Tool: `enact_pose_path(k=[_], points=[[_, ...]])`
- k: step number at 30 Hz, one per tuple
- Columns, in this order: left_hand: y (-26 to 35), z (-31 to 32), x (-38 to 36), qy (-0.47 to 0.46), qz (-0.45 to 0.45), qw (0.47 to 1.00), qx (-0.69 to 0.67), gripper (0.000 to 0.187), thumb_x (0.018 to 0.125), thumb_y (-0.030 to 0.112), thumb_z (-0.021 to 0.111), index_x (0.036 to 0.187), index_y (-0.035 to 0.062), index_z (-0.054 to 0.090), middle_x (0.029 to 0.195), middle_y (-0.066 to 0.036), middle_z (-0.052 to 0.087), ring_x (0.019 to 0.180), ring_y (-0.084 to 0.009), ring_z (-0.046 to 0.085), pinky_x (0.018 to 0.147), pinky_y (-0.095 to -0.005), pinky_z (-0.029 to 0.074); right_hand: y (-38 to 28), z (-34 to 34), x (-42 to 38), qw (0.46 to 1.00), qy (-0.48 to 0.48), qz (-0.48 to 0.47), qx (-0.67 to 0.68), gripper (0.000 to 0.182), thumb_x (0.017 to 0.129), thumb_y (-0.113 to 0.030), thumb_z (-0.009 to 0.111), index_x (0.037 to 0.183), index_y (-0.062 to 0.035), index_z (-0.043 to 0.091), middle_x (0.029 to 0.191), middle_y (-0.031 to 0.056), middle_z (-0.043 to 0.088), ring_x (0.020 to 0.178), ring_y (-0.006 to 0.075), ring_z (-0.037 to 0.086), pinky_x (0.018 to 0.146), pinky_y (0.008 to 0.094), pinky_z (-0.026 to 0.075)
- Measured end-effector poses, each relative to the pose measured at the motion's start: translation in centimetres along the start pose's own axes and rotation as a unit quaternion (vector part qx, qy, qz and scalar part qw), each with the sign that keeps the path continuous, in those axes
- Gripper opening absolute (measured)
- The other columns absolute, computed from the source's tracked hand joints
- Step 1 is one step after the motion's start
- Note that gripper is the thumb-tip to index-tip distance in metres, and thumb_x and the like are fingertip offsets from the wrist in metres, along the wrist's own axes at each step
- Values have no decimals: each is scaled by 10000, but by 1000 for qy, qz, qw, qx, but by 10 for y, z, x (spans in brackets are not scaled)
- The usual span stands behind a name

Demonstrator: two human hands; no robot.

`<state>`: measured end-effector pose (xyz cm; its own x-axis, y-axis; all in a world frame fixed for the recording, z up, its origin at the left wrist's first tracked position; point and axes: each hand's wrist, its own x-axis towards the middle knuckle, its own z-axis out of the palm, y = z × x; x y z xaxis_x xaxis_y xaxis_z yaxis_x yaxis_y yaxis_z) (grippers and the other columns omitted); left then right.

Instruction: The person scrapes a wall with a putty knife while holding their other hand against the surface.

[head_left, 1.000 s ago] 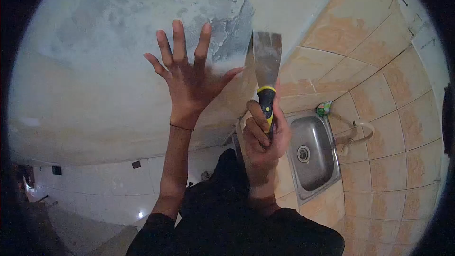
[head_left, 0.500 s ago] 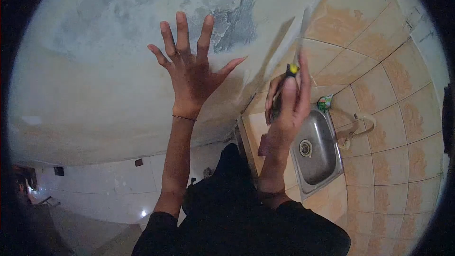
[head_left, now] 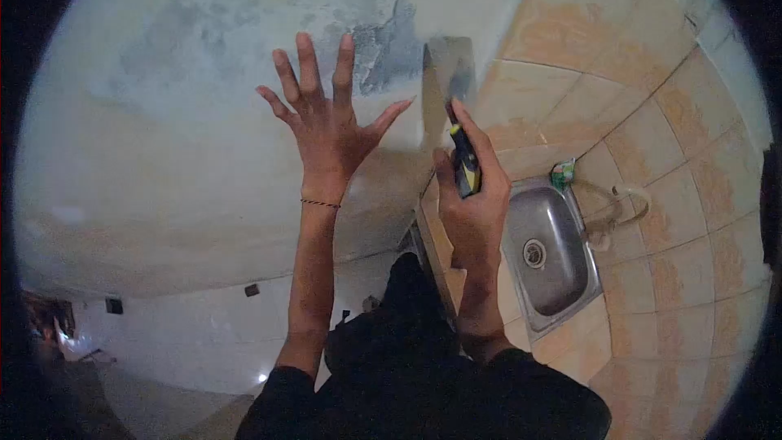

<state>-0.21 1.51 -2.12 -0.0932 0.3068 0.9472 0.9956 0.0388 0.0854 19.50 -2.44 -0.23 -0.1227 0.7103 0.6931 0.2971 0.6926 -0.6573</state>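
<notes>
Fingers of your left hand (head_left: 326, 126) are spread wide and flat against the wall (head_left: 163, 114), palm to the plaster, holding nothing. The fingertips point up toward a grey patch (head_left: 391, 41) where the surface coat is gone, and the thumb reaches out to the right, its tip just short of the blade. A thin bracelet (head_left: 319, 203) circles that wrist.

Your right hand (head_left: 472, 204) is clenched around the putty knife (head_left: 452, 106). The black and yellow handle (head_left: 466, 165) runs up through the fist: the lower fingers curl round it from the left, the thumb lies along its right side, and the index finger stretches up the handle toward the blade. The metal blade (head_left: 446, 73) stands clear above the fingertips, broad face toward the wall, over the right edge of the grey patch. Whether it is actually pressed to the plaster or only just off it, you cannot tell from this view.

To the right of the knife the plaster gives way to tan tiles (head_left: 652, 155). Below and right of your right hand sits a steel sink (head_left: 554, 253) with its drain showing, a curved tap (head_left: 623, 204) at its right side and a small green packet (head_left: 560, 171) at its far corner. Your dark sleeves (head_left: 423, 391) fill the near edge.
</notes>
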Motion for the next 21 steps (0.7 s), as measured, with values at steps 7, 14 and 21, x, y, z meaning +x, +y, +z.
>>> enact_pose_path(k=[7,14,21], points=[[6,-5,0,-23,2,1000,10,1111,735,798,622,1594,238,193,1653,-178,32,1514,-415,-66,1148,-636,-133,5,-1,-15,727,-54,212,651,617,1018,-245,536,1567,-181,261,799,82,481,464,46,400,344,154,314],[7,-9,2,-42,10,999,30,1106,756,780,611,1596,202,183,1650,-184,-11,1505,-429,-113,1141,-625,-163,44,17,-37,203,-127,305,922,305,1089,-341,327,1176,-73,442,744,56,389,387,51,367,252,194,318],[8,-11,4,-43,5,998,34,1143,718,729,682,1597,203,174,1649,-188,-27,1505,-434,-116,1145,-629,-149,34,9,-26,196,-164,322,912,411,1085,-255,362,1494,-240,331,779,64,393,399,71,366,293,177,342]])
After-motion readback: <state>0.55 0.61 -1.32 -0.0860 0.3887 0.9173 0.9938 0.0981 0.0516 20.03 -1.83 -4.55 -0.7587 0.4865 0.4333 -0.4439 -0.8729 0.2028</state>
